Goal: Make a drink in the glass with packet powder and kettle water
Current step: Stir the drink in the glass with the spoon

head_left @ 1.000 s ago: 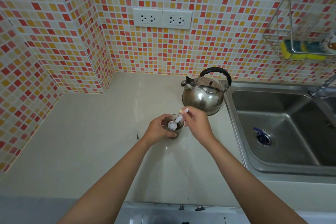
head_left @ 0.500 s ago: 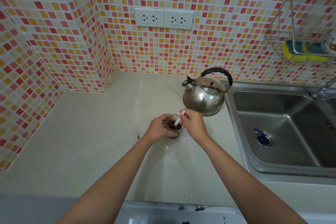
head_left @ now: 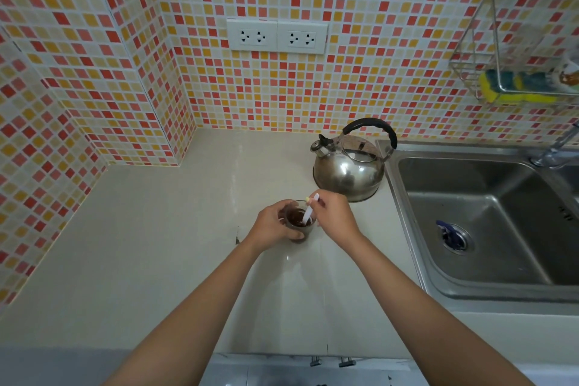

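Note:
A small clear glass [head_left: 299, 230] with dark brown liquid stands on the beige counter [head_left: 175, 247]. My left hand [head_left: 271, 224] wraps around its left side. My right hand [head_left: 333, 216] pinches the handle of a white plastic spoon [head_left: 308, 213], whose bowl dips into the brown liquid. A steel kettle [head_left: 347, 171] with a black handle stands just behind the glass, to the right. No powder packet is in view.
A steel sink [head_left: 488, 229] lies to the right, its edge close to the kettle, with a tap [head_left: 560, 147] at its far corner. A wire rack [head_left: 513, 72] holding a yellow sponge hangs on the tiled wall. Two double sockets [head_left: 277, 36] sit above the counter.
The spoon, held above the glass with its bowl showing one second ago, has gone down into the brown liquid. My left hand stays on the glass.

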### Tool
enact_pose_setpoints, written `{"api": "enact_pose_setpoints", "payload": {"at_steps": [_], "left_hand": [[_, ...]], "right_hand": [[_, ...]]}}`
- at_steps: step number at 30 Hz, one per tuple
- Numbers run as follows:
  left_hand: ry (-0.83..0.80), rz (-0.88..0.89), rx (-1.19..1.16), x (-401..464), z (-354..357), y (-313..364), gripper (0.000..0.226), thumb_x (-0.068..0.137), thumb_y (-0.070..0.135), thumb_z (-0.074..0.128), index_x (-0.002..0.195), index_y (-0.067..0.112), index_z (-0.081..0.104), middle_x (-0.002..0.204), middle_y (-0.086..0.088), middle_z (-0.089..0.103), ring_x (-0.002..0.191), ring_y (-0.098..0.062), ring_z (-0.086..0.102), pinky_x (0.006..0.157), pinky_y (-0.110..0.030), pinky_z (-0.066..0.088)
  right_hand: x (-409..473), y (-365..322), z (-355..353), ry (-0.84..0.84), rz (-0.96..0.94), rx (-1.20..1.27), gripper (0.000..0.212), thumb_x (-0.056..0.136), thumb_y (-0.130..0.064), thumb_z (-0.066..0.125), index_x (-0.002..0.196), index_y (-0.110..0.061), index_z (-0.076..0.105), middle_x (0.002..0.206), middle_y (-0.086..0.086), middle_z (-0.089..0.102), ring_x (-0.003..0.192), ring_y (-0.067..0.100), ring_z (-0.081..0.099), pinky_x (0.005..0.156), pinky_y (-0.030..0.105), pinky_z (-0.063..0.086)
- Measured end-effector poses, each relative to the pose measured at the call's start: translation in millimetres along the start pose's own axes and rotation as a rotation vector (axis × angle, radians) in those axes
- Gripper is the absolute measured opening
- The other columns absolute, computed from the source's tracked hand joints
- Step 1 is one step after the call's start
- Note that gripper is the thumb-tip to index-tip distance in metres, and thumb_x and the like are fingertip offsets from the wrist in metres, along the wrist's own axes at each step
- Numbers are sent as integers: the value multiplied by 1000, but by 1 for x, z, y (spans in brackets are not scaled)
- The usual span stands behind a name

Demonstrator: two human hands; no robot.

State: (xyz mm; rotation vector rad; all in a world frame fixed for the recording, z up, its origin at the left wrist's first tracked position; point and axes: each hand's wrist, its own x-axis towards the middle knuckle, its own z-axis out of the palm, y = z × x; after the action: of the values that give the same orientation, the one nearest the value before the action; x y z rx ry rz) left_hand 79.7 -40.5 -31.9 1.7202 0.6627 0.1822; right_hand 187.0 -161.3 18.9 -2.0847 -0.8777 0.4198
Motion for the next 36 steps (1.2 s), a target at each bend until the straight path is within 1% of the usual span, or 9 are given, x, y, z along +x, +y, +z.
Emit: {"api": "enact_pose_setpoints", "payload": {"at_steps": [3,8,10,12,17,22,27,32,36], "left_hand": [[2,0,3,0,0,-1,70,47,9,86,113,20,66,107,-1,72,103,-21,67,93,-31,53],[-2,-2,16,0,-1,0,69,49,8,87,113,20,66,111,0,71,105,-18,65,94,-28,51],[4,4,18,0,-1,-1,65,48,8,86,109,22,67,106,2,72,100,-17,67,88,-24,53],[6,11,29,-1,-1,-1,63,49,7,86,107,24,68,101,4,73,95,-15,68,82,-19,53],[5,0,24,1,-1,-1,69,50,5,88,114,19,65,109,-1,71,102,-18,66,91,-28,52],[3,6,31,0,-1,-1,67,51,6,86,113,20,66,106,0,72,102,-19,67,89,-27,53],[-4,0,14,0,-1,1,68,51,3,86,114,19,66,109,-1,71,104,-19,66,91,-26,52],[-6,17,37,-1,-1,2,64,51,6,86,110,24,67,103,0,73,100,-19,68,85,-24,54],[-16,0,29,0,-1,2,70,50,6,87,115,22,65,107,1,71,103,-19,66,88,-24,52]], "right_hand": [[-1,-3,2,-44,-4,91,23,91,-18,56,71,-12,63,67,18,66,57,21,56,67,36,50],[0,4,-5,9,-3,26,25,94,-20,53,73,-9,61,69,19,65,64,31,58,65,40,50],[-2,3,-2,-15,-2,65,27,94,-18,54,68,-15,60,69,24,65,59,28,55,65,39,49],[-3,-1,2,-59,-22,117,23,92,-16,55,71,-11,64,69,24,66,57,23,55,64,37,49],[2,3,-5,-34,-25,14,21,92,-18,54,79,-6,64,71,20,64,65,32,58,63,39,49],[-2,-1,1,-74,-9,110,22,92,-16,56,75,-5,65,63,11,61,50,15,50,62,30,43],[0,-1,-1,-37,-101,-43,21,93,-14,52,79,-5,64,70,6,59,69,22,55,65,36,46],[-4,-3,3,-73,-41,63,22,92,-15,55,74,-6,62,62,5,57,56,16,51,62,32,45],[-3,-3,-1,-54,-107,-55,18,92,-15,53,79,-8,64,67,2,56,66,19,53,62,35,44]]}}
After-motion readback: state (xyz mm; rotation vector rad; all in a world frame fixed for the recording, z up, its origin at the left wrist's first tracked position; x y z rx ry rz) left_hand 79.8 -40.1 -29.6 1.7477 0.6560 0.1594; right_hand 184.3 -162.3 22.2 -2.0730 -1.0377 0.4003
